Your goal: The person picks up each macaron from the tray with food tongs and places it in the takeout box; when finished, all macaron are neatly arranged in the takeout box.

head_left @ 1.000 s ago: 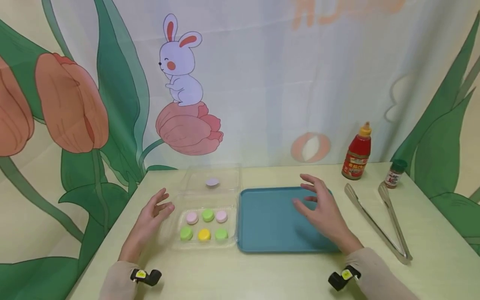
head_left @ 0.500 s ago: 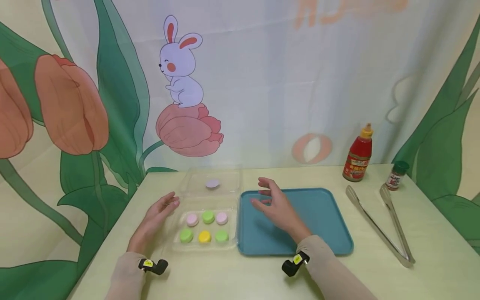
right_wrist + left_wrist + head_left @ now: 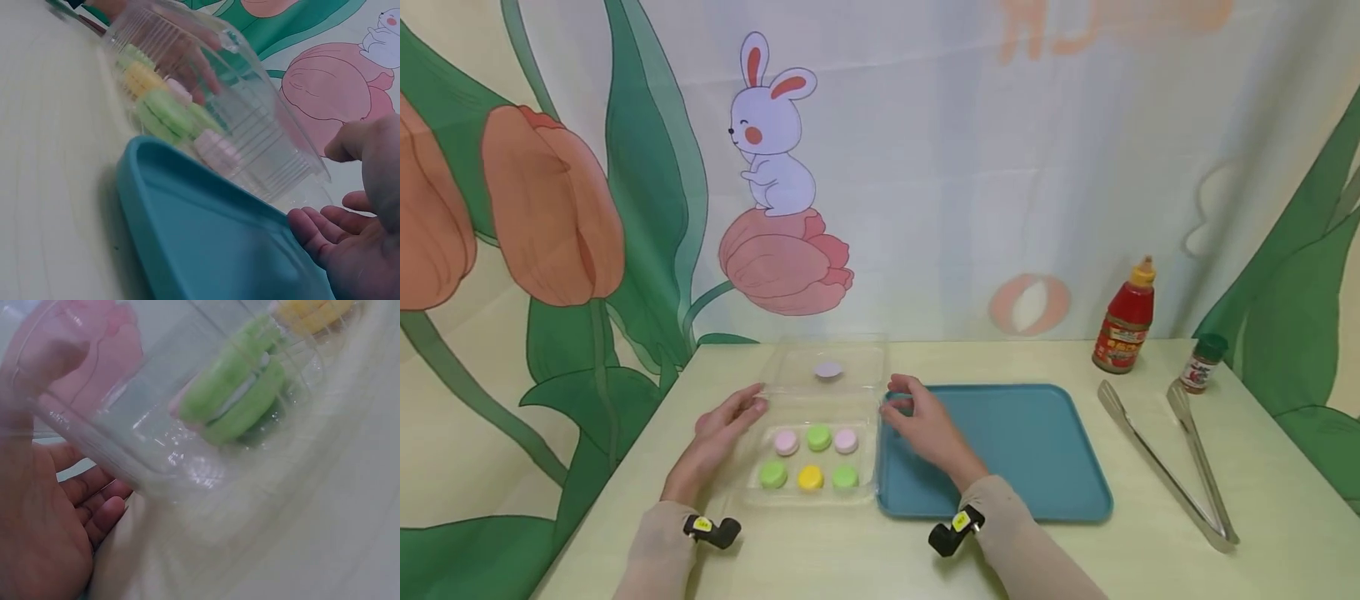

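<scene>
A clear plastic box (image 3: 867, 500) lies with its hinged lid (image 3: 857, 354) raised behind it. Inside sit several macarons: three green, including a front-left green macaron (image 3: 772, 475), two pink, including a left pink macaron (image 3: 786, 442), and one yellow macaron (image 3: 810, 477). At the box's left edge is my left hand (image 3: 718, 437), its fingers loosely bent beside the plastic wall (image 3: 144, 456); whether it touches is unclear. My right hand (image 3: 928, 429) hovers over the left part of a blue tray (image 3: 1000, 450), close to the box's right edge. Space shows between its thumb and fingers (image 3: 331, 225).
Steel tongs (image 3: 1206, 492) lie spread to the right of the tray. Behind them stand a red sauce bottle (image 3: 1123, 325) and a small green-capped jar (image 3: 1203, 364). A printed curtain (image 3: 925, 208) hangs along the table's back edge.
My right hand has moved left across the tray to the box's right side. My left hand has shifted slightly right, to the box's left edge. The box and macarons have stayed in place.
</scene>
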A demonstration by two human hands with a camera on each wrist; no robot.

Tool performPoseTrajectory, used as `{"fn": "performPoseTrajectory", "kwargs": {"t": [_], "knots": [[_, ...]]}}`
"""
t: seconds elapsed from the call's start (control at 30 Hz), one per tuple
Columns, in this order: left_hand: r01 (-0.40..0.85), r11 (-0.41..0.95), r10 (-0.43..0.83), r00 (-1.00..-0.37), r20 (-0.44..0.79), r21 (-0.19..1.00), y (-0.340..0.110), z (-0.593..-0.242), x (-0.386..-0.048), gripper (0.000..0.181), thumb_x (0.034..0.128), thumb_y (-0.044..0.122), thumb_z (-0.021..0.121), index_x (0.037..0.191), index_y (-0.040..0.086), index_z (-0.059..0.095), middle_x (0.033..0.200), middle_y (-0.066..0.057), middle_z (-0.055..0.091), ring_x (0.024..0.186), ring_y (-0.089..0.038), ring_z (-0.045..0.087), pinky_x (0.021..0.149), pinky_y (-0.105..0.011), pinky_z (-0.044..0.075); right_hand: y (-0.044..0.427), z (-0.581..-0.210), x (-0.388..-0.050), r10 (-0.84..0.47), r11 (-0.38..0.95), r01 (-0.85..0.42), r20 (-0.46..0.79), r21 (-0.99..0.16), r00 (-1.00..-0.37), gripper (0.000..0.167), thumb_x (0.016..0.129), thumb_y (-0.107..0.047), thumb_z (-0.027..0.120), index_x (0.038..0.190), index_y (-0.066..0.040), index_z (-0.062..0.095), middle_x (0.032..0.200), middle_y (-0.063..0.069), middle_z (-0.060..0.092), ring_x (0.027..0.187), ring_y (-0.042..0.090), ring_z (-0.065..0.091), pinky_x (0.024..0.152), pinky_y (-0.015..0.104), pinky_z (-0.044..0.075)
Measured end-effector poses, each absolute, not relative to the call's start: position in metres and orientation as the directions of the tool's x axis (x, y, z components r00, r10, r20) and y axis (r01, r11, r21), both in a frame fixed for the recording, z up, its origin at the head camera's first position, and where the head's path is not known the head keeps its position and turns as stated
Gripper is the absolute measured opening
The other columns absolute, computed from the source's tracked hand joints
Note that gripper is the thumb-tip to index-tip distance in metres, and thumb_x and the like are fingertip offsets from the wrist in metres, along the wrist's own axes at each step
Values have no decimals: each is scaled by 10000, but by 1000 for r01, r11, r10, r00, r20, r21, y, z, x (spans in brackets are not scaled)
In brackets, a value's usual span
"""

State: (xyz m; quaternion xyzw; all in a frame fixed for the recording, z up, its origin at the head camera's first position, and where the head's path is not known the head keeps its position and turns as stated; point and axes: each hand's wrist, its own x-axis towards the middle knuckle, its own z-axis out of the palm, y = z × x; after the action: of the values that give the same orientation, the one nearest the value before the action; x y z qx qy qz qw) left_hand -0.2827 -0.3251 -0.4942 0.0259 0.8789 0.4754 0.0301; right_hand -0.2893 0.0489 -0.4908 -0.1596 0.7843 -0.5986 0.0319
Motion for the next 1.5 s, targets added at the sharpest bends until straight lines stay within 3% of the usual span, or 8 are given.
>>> {"fn": "performPoseTrajectory", "kwargs": {"t": [0.17,0.4,0.63,0.83,1.07,1.23,1.37,1.5], "knots": [[3,491,78,-996,-40,871,-324,-493,-285,711,1131,636,522,1742,301,381,1738,-117,472,1591,-389,414,1323,-681,255,46,-493,-288,-289,214,-204,137,-955,-947,532,1149,-170,631,1646,-50,485,1660,176,533,1348,314,661,937,402,639],[25,336,101,-995,-10,941,-326,-494,-291,574,1217,462,341,1747,250,386,1764,-111,439,1675,-297,301,1380,-558,124,42,-490,-289,-283,194,-248,188,-949,-940,536,1140,-110,630,1656,-100,484,1702,178,484,1398,334,616,948,427,637],[43,291,58,-998,27,956,-327,-490,-293,577,1147,167,391,1708,276,472,1710,-59,523,1613,-248,434,1208,-293,318,38,-487,-292,-266,148,-288,242,-946,-933,617,1120,-51,645,1690,-100,416,1692,145,501,1369,329,616,952,434,633],[90,285,89,-994,67,954,-330,-491,-295,588,1136,127,391,1713,220,446,1728,-121,474,1581,-341,418,1173,-345,365,37,-486,-293,-252,119,-297,260,-948,-932,663,1097,-17,663,1698,-66,386,1680,177,515,1367,346,620,981,413,603],[81,259,94,-994,58,962,-330,-499,-293,587,1141,145,415,1714,215,310,1752,-154,396,1557,-413,422,1139,-467,386,36,-489,-288,-259,90,-284,253,-955,-932,706,1088,37,645,1722,-40,344,1669,207,505,1326,357,632,881,280,593],[74,226,77,-995,58,971,-331,-502,-290,517,1151,151,422,1656,179,313,1723,-151,417,1553,-393,445,1114,-408,392,34,-492,-288,-263,74,-295,266,-953,-927,649,1077,65,646,1680,-47,431,1626,221,521,1278,361,660,849,257,602],[83,190,72,-995,71,978,-332,-504,-289,447,1226,370,308,1592,119,365,1673,-130,442,1524,-337,487,1116,-304,417,33,-492,-289,-248,39,-267,250,-963,-936,540,1078,64,641,1592,-50,522,1551,229,548,1240,372,687,862,316,619],[115,123,72,-992,107,986,-333,-509,-286,684,1204,590,214,1554,29,390,1650,-167,467,1475,-306,536,1118,-260,455,33,-493,-288,-236,13,-222,213,-975,-948,407,1124,16,583,1523,-62,582,1511,251,552,1190,388,714,886,379,625]]}}
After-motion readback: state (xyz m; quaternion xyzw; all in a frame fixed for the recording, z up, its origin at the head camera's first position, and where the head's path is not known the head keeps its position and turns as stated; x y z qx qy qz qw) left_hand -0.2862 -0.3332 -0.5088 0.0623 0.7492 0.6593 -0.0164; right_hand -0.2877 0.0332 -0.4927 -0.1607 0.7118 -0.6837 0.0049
